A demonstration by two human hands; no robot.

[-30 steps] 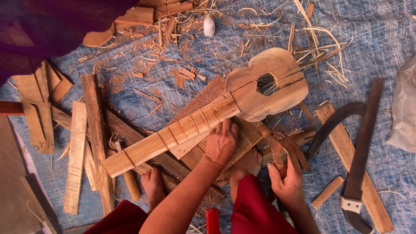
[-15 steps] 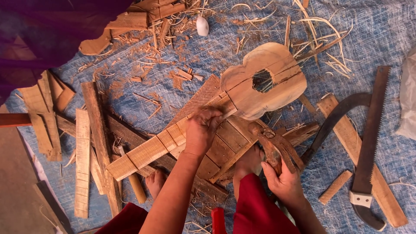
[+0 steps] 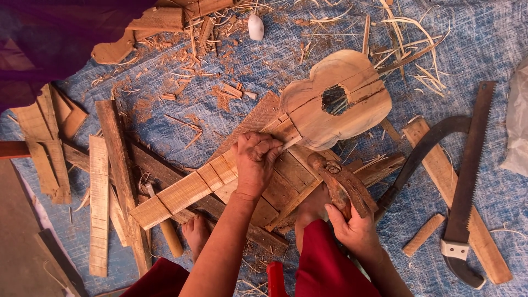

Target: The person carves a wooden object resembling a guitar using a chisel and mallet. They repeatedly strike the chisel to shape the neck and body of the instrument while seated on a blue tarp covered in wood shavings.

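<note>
A small wooden guitar (image 3: 336, 99) with a round sound hole lies on stacked boards, its marked neck (image 3: 187, 190) running down to the left. My left hand (image 3: 255, 163) rests on the neck where it meets the body, fingers closed on a thin pale stick-like tool pointing at the body. My right hand (image 3: 357, 228) sits lower right, gripping a dark curved wooden-handled tool (image 3: 341, 184). My bare feet (image 3: 197, 234) show under the boards.
Wood scraps and planks (image 3: 99, 203) lie at left on a blue tarp (image 3: 473, 49). A hand saw (image 3: 467, 187) and a curved blade (image 3: 423, 151) lie at right. Shavings are scattered at the top; a small white object (image 3: 256, 26) sits top centre.
My left hand has slid up the neck toward the guitar body. The view has shifted slightly; my right hand keeps its grip on the dark tool.
</note>
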